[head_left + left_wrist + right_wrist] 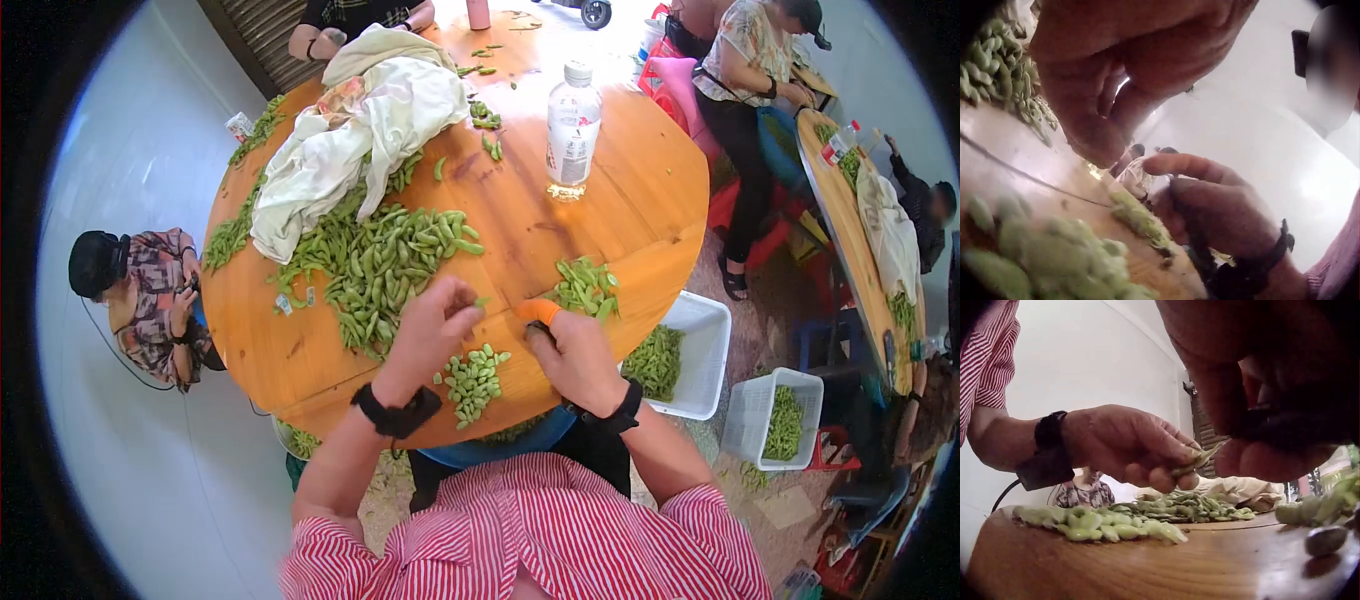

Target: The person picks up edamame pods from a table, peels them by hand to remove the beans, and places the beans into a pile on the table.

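Observation:
My left hand [436, 330] pinches a green bean pod [1200, 460] between thumb and fingertips, low over the wooden table. Facing it is my right hand [578, 362], an orange cover [540, 311] on one finger and a dark cover on the thumb. Its fingertips are close to the pod's free tip in the right wrist view. Shelled pale green beans [472, 384] lie in a small pile between the wrists. A large heap of full pods [395, 262] spreads beyond the left hand. Light green pods [585, 288] form a smaller heap past the right hand.
On the round table [640, 190] stand a plastic bottle [573, 135] and a bundled white cloth [350, 135] over the pods. White baskets [705, 350] with pods sit on the floor at right. Other people [150, 300] are around this table and a second one.

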The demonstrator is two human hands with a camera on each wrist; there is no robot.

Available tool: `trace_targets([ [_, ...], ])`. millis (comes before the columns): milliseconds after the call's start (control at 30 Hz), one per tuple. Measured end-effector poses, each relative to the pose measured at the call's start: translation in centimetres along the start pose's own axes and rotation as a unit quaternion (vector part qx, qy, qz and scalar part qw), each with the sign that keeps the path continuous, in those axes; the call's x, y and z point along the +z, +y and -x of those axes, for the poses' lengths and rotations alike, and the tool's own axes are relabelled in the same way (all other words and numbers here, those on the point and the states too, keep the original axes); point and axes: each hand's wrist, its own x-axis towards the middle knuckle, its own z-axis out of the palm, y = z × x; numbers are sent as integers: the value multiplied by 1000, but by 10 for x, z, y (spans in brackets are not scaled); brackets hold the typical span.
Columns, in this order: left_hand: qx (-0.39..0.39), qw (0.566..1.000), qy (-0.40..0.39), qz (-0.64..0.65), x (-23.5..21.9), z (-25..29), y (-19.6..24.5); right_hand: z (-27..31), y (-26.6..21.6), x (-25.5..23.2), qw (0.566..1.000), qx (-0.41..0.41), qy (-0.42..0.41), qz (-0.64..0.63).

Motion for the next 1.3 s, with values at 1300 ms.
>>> trace_targets([
  [1300,-158,875,-80,452,7,69,-24,8,-16,20,988,-56,-116,-89],
])
